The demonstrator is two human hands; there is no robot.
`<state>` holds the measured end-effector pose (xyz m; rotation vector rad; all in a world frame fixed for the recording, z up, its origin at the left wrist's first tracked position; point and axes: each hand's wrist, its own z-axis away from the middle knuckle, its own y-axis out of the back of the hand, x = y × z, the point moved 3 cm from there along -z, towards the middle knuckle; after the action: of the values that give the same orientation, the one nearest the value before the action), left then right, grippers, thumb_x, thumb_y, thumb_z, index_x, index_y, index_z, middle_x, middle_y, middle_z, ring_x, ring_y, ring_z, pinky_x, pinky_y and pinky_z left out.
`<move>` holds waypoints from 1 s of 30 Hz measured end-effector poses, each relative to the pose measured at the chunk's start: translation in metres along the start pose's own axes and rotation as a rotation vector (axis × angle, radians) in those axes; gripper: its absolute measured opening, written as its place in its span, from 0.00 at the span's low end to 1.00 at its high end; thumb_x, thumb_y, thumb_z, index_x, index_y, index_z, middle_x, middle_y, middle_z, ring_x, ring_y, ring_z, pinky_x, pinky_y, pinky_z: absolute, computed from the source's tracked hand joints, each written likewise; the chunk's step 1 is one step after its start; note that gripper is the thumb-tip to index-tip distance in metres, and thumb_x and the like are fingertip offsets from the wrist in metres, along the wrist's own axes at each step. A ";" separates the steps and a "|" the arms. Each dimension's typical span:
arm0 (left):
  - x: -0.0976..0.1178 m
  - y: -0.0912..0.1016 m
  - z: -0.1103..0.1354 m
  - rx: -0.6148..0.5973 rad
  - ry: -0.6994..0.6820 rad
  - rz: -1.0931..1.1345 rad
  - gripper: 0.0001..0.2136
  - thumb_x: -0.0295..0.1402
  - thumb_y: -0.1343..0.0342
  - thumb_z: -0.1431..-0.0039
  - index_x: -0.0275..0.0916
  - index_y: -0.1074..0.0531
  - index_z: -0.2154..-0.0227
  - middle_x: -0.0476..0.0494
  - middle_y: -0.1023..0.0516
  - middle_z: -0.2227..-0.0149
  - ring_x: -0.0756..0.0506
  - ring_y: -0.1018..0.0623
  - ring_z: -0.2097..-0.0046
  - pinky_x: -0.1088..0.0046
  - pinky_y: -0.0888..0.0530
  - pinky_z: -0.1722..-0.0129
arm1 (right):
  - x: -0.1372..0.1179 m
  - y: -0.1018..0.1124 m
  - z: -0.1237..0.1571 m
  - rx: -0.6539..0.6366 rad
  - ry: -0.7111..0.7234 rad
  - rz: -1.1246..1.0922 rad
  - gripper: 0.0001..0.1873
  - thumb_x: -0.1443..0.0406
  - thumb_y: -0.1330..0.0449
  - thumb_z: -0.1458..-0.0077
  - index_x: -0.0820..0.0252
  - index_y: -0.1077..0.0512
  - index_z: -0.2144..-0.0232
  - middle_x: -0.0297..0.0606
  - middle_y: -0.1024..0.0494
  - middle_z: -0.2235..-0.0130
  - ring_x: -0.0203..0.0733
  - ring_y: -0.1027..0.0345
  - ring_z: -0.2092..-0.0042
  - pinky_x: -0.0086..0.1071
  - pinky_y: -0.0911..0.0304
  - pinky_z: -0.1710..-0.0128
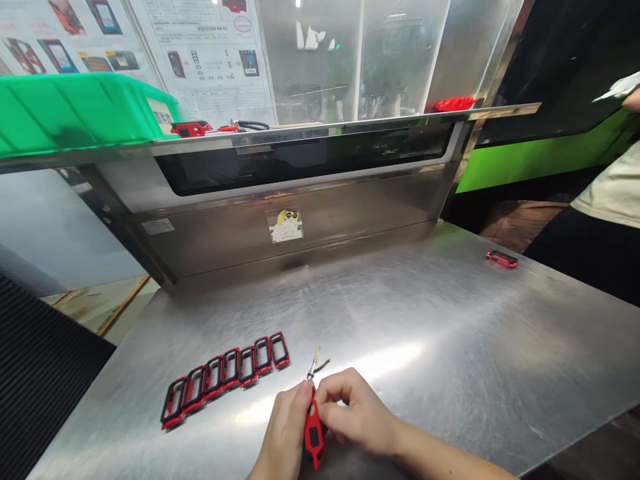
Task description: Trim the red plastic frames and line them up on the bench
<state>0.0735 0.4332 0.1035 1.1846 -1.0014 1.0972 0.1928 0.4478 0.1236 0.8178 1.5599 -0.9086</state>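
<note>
My left hand (285, 427) is closed around a red plastic casing (313, 423) with a dark rectangular patch, held on edge above the metal table. My right hand (353, 413) has its thumb and forefinger bent in against the casing's right side, gripping it there. Just beyond the fingertips a thin silver tip with a yellow end (314, 360) and a short dark strip (324, 365) stick out; I cannot tell what they are attached to. Left of my hands, several red casings with black inner frames (230, 367) lie in a slanting row.
One more red casing (502, 259) lies near the right edge of the metal table (380, 300). On the shelf above are a green bin (80, 113) and red items (191, 129). A small plastic bag (286, 227) hangs on the back panel. Another person (610, 193) is at the right.
</note>
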 end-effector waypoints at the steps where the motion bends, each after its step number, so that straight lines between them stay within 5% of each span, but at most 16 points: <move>1: -0.002 0.000 0.000 0.002 0.017 0.020 0.24 0.56 0.54 0.48 0.38 0.30 0.80 0.46 0.27 0.76 0.44 0.30 0.67 0.69 0.33 0.63 | 0.001 0.000 0.000 -0.005 -0.008 -0.013 0.07 0.68 0.51 0.63 0.63 0.36 0.87 0.28 0.41 0.88 0.29 0.51 0.85 0.23 0.52 0.83; 9: -0.019 0.000 -0.004 0.004 0.159 0.164 0.23 0.54 0.52 0.48 0.36 0.26 0.72 0.44 0.25 0.69 0.41 0.28 0.62 0.66 0.32 0.60 | 0.003 0.000 0.001 -0.011 -0.056 -0.084 0.10 0.66 0.51 0.62 0.63 0.32 0.83 0.28 0.41 0.89 0.30 0.51 0.86 0.23 0.54 0.85; 15: -0.011 -0.005 -0.005 -0.034 0.070 0.066 0.25 0.56 0.57 0.46 0.38 0.29 0.77 0.45 0.27 0.70 0.43 0.30 0.62 0.68 0.34 0.59 | 0.007 0.001 0.007 0.036 -0.044 0.205 0.14 0.59 0.43 0.55 0.62 0.35 0.84 0.31 0.38 0.84 0.33 0.47 0.79 0.25 0.50 0.78; 20: 0.004 -0.007 -0.012 -0.002 -0.027 -0.054 0.29 0.60 0.68 0.47 0.41 0.39 0.84 0.51 0.36 0.82 0.48 0.35 0.74 0.71 0.36 0.69 | 0.024 0.009 0.006 0.161 -0.038 0.321 0.24 0.49 0.44 0.49 0.62 0.35 0.83 0.32 0.36 0.82 0.36 0.45 0.77 0.27 0.48 0.76; 24: -0.002 -0.008 -0.020 -0.079 0.008 0.034 0.31 0.60 0.76 0.48 0.41 0.38 0.82 0.56 0.44 0.92 0.50 0.41 0.85 0.73 0.39 0.77 | 0.011 0.019 0.004 0.333 0.068 0.336 0.25 0.46 0.45 0.48 0.62 0.33 0.82 0.34 0.34 0.80 0.37 0.44 0.77 0.27 0.47 0.76; 30: -0.010 -0.008 -0.028 -0.138 -0.006 -0.004 0.26 0.61 0.61 0.52 0.41 0.39 0.83 0.57 0.45 0.93 0.52 0.43 0.87 0.75 0.45 0.82 | -0.033 0.076 0.027 0.640 0.192 0.390 0.22 0.47 0.40 0.51 0.60 0.29 0.76 0.35 0.33 0.78 0.40 0.39 0.75 0.28 0.41 0.76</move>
<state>0.0801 0.4593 0.0888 1.0790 -1.0618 1.0053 0.2768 0.4580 0.1438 1.6404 1.1973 -1.0679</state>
